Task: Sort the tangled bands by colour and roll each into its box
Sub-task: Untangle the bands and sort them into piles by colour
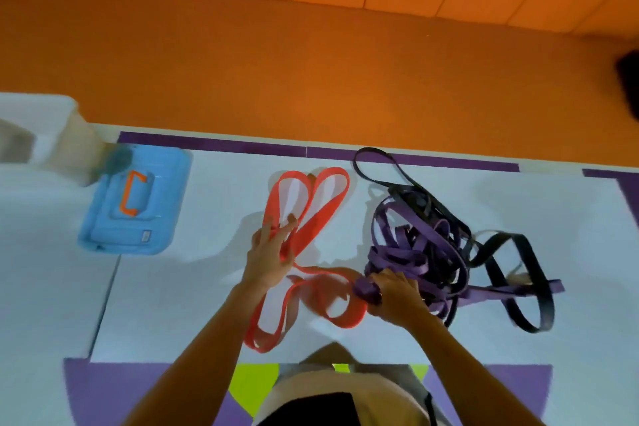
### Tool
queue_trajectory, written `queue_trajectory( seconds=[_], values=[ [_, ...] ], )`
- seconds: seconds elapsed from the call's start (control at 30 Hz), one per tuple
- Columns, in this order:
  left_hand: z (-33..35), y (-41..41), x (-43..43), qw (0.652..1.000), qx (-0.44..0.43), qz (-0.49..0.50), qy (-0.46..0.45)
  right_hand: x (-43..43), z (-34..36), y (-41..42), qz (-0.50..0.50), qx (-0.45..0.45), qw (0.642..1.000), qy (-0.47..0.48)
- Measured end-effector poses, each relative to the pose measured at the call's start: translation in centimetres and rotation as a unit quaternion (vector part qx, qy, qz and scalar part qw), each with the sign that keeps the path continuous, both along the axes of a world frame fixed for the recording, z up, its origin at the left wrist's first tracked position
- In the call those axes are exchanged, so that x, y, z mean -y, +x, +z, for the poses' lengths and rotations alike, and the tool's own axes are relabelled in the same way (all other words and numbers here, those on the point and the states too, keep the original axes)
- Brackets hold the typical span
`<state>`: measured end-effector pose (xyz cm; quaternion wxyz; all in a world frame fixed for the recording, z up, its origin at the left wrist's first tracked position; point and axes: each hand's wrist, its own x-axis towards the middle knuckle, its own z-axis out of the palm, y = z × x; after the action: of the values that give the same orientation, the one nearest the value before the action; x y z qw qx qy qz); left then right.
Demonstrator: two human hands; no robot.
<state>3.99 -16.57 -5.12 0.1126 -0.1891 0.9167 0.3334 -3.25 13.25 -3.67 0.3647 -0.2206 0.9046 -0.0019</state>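
Observation:
A red band (313, 207) lies in loose loops on the white table (207, 287), in front of me. My left hand (271, 254) lies on its middle with fingers spread and fairly straight, the strap passing under the palm. To the right sits a tangle of purple bands (415, 245) mixed with black bands (518, 273). My right hand (394, 294) grips a small rolled end of a purple band (364, 289) at the tangle's near left edge, where it overlaps the red band. A blue box (135, 201) with an orange handle lies closed at the left.
A white container (52, 135) stands at the far left, touching the blue box. Purple tape (242, 145) marks the table's far edge, with orange floor beyond. Purple and yellow-green mats (138, 391) lie at the near edge by my body.

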Motion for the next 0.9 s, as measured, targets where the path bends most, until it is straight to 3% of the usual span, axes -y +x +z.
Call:
queue_trajectory(
  seconds=[0.2,0.3,0.4,0.5,0.63,0.73,0.9],
  values=[
    [-0.9,1.0,0.3,0.98,0.118,-0.152,-0.056,0.3,-0.8,2.8,-0.061,0.01,0.997,-0.035],
    [-1.0,1.6,-0.3,0.968,0.147,-0.179,-0.093,0.5,-0.3,3.5,-0.138,-0.031,0.984,-0.111],
    [-1.1,1.9,-0.8,0.981,0.121,-0.1,-0.112,0.9,0.7,3.9,-0.207,-0.108,0.949,-0.211],
    [-1.2,2.0,-1.0,0.993,0.098,0.019,-0.059,0.6,1.5,4.0,-0.221,-0.163,0.927,-0.254],
    [-1.1,2.4,-0.1,0.995,0.088,-0.001,-0.057,0.7,1.5,4.2,-0.22,-0.14,0.932,-0.253],
    [-0.6,2.0,1.1,0.998,0.057,0.006,0.0,1.3,1.6,4.6,-0.23,-0.106,0.932,-0.258],
    [0.9,2.1,4.2,0.996,0.001,0.072,0.049,2.6,2.1,4.4,-0.2,-0.108,0.938,-0.261]
  ],
)
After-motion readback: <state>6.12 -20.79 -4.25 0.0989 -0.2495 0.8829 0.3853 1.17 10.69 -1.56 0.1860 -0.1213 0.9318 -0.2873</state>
